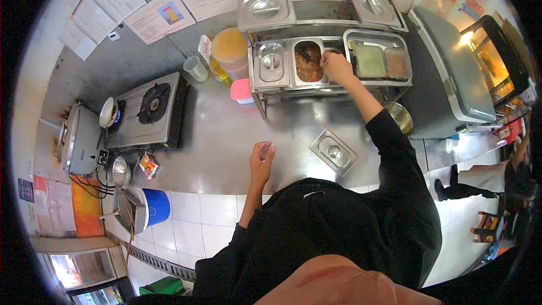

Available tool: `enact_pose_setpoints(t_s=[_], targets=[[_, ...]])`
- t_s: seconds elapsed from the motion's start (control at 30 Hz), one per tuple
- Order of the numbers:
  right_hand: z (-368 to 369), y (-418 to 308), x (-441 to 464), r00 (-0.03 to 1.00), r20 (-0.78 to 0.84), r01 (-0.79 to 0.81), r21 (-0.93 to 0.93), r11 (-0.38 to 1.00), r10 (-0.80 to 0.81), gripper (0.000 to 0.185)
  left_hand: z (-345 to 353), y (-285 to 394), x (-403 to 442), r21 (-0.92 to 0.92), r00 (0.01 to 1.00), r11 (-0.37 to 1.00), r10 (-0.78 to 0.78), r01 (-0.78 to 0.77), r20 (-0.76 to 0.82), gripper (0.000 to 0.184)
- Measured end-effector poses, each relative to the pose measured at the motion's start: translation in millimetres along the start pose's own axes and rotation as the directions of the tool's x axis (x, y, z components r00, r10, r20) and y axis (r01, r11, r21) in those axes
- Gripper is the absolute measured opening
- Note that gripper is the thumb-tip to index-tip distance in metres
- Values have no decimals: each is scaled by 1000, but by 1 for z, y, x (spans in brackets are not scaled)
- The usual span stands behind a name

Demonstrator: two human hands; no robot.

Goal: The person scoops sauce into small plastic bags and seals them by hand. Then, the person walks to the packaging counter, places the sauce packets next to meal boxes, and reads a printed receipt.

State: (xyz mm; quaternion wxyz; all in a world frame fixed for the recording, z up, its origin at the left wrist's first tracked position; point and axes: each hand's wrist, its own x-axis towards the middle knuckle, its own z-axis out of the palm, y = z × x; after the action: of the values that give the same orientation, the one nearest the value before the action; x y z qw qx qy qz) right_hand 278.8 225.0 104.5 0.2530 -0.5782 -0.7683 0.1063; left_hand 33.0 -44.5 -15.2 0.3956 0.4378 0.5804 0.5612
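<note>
Here's the right hand (337, 68), stretched out to the raised rack, fingers bunched over the right side of a pan of brown food (308, 63); whether they pinch anything, you cannot tell from here. Down low, the left hand (262, 158) hovers above the steel counter (226, 141), fingers curled round a small clear item (265, 150), too indistinct to name. Back to the rack: the brown food sits between a lidded pan (271, 63) on the left and, beyond the right hand, a tray holding green contents (370, 61) and orange-brown contents (397, 63). A loose steel lid (333, 152) lies flat on the counter, between the two arms, and over at far left stands the gas stove (148, 110), a small pan (108, 112) at its edge.
</note>
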Motion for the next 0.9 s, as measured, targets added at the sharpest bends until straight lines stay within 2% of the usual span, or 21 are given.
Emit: enact_pose_setpoints(t_s=[0.07, 0.13, 0.17, 0.23, 0.27, 0.33, 0.47, 0.53, 0.63, 0.67, 0.73, 0.9], targets=[[-1, 0, 1, 998, 50, 24, 68, 997, -27, 11, -1, -4, 0, -15, 1000, 1000, 9, -9, 5, 27], [-4, -1, 3, 989, 92, 100, 127, 987, -112, 11, -1, -2, 1, 49, 1000, 999, 12, -13, 20, 26], [-7, -1, 3, 990, 89, 101, 126, 987, -113, 11, -1, -1, 2, 49, 1000, 999, 14, -15, 21, 26], [-15, 0, 3, 981, 150, 77, 278, 957, -123, 10, 0, -1, 3, 53, 1000, 999, 10, -11, 29, 25], [-14, 5, 5, 981, 148, 78, 276, 958, -122, 10, 1, -1, 4, 52, 999, 999, 12, -14, 31, 25], [-8, 20, 9, 971, 219, -48, 567, 823, -94, 11, 3, -3, 6, 52, 999, 998, 26, -28, 43, 26], [-10, 33, 8, 974, 228, -152, 607, 780, 13, 11, 7, 2, 9, 10, 998, 1000, 2, -2, 67, 26], [-26, 22, 0, 927, 352, -346, 676, 650, 128, 9, 10, 7, 10, 8, 997, 1000, 0, 0, 79, 26], [-27, 23, -3, 902, 392, -420, 696, 582, 182, 9, 13, 4, 12, 0, 996, 1000, 7, -7, 87, 27], [-27, 24, -4, 901, 393, -421, 697, 581, 183, 9, 12, 3, 13, 1, 996, 1000, 6, -6, 88, 27], [-32, 17, -12, 882, 419, -468, 733, 494, 214, 6, 11, 0, 14, 39, 991, 999, 22, -28, 130, 27], [-4, 35, -27, 887, 406, -460, 756, 466, 219, 4, 10, -7, 14, 23, 994, 1000, 14, -16, 105, 27]])
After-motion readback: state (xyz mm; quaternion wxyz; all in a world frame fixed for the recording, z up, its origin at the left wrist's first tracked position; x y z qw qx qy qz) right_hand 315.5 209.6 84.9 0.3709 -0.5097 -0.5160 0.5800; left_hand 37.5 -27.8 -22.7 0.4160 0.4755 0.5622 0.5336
